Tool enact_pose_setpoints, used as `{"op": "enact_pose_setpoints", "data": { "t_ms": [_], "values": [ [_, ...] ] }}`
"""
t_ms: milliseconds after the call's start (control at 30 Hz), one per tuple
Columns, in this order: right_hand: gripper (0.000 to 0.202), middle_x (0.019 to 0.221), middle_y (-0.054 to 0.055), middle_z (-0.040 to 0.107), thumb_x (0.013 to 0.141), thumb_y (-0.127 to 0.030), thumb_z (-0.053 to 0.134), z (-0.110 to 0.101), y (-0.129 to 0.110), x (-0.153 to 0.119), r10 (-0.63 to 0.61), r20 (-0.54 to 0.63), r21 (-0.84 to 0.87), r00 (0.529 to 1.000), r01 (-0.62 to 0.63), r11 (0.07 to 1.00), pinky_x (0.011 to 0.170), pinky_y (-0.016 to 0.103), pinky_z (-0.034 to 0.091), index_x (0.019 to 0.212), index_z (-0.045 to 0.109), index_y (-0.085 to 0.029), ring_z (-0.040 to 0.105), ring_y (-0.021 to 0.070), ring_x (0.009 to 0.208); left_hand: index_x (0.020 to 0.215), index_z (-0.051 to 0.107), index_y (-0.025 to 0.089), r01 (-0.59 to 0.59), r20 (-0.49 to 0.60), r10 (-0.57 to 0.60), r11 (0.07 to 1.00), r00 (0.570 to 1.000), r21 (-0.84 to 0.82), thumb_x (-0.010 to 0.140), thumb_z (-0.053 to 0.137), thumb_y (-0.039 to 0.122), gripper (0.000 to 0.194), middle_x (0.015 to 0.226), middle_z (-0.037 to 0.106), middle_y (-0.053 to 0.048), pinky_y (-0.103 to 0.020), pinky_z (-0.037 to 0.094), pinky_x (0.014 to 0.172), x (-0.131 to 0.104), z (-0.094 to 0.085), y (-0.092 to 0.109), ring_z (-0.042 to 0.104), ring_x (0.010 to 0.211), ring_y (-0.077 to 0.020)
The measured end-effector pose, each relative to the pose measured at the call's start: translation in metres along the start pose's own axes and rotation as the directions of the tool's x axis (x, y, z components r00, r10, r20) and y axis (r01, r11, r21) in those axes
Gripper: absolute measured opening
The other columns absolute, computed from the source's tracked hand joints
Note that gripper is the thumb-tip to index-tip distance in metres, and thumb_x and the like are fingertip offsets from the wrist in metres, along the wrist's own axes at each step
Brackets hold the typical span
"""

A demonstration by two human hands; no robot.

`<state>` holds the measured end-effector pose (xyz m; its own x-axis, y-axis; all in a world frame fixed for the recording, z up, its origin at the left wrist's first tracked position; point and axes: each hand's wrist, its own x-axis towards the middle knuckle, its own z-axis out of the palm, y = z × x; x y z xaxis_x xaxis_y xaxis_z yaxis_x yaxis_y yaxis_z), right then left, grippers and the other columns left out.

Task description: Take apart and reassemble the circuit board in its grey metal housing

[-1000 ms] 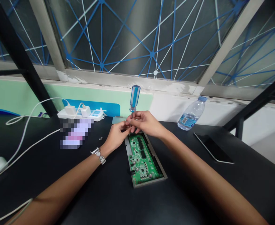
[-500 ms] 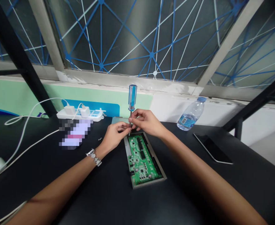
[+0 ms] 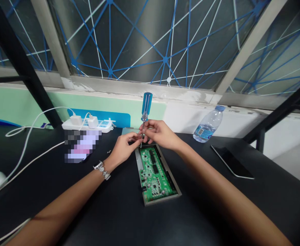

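Note:
A screwdriver (image 3: 146, 104) with a clear blue handle stands nearly upright, leaning slightly right at the top. My right hand (image 3: 161, 134) is closed, its fingers pinching the metal shaft below the handle. Lower down, my left hand (image 3: 124, 146) has thumb and fingertips pinched about the shaft near its tip; any screw there is too small to make out. The tip is at the far left corner of a green circuit board (image 3: 155, 182), which lies in a shallow metal casing (image 3: 162, 201) on the black table. Both hands are over the casing's far end.
Small screws (image 3: 109, 151) lie left of my left hand. A phone with a lit, blurred screen (image 3: 84, 145) and a white power strip (image 3: 105, 127) are at the left. A water bottle (image 3: 208, 124) and a dark phone (image 3: 231, 162) are at the right. White cables (image 3: 28, 136) cross the left side.
The screwdriver's handle has tilted slightly to the right and turned a little. My right fingers have shifted on the shaft. The casing and board have stayed put.

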<state>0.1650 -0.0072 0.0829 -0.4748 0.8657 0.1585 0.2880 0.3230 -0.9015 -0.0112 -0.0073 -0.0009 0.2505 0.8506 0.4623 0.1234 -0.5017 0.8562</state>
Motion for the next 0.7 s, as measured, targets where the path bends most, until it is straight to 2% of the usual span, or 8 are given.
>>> {"op": "enact_pose_setpoints", "data": {
  "t_ms": [200,367,500,700],
  "values": [
    [0.017,0.07,0.0,0.062,0.084,-0.029,0.062,0.01,0.002,0.001,-0.016,0.012,0.012,1.0,0.015,1.0,0.053,0.025,0.052,0.095,0.057,-0.018,0.064,0.0133,0.061,0.087,0.066,0.014,-0.004,0.009,0.004,0.998,1.0,-0.063,0.088,0.064,0.031,0.017,0.086,0.073,-0.007,-0.032,0.053,0.078,0.004,0.007,-0.008,0.069,0.083,-0.0212],
    [0.02,0.066,0.0,0.062,0.086,-0.037,0.062,0.012,0.011,0.003,-0.043,-0.042,-0.027,0.998,0.042,0.999,0.054,0.027,0.052,0.093,0.057,-0.019,0.064,0.0147,0.059,0.086,0.067,0.013,0.037,-0.005,-0.038,0.993,0.999,-0.115,0.086,0.066,0.032,0.019,0.085,0.074,-0.007,-0.033,0.055,0.078,0.004,0.013,-0.008,0.07,0.082,-0.0215],
    [0.022,0.075,0.002,0.066,0.083,-0.038,0.066,0.004,0.014,0.003,-0.075,-0.108,-0.104,0.991,0.064,0.993,0.055,0.028,0.052,0.086,0.055,-0.019,0.066,0.0157,0.061,0.085,0.068,0.014,0.064,0.003,-0.064,0.989,0.998,-0.134,0.083,0.07,0.034,0.02,0.084,0.075,-0.007,-0.034,0.056,0.078,0.003,0.011,-0.003,0.071,0.081,-0.0206],
    [0.015,0.073,0.002,0.065,0.081,-0.03,0.066,-0.002,0.006,0.001,-0.036,-0.038,-0.046,0.999,0.034,0.998,0.051,0.025,0.05,0.083,0.056,-0.018,0.067,0.0153,0.063,0.09,0.07,0.015,0.068,0.008,-0.068,0.995,0.998,-0.071,0.083,0.069,0.032,0.019,0.091,0.075,-0.008,-0.033,0.056,0.079,0.0,0.0,0.001,0.071,0.083,-0.0203]
  ]
}}
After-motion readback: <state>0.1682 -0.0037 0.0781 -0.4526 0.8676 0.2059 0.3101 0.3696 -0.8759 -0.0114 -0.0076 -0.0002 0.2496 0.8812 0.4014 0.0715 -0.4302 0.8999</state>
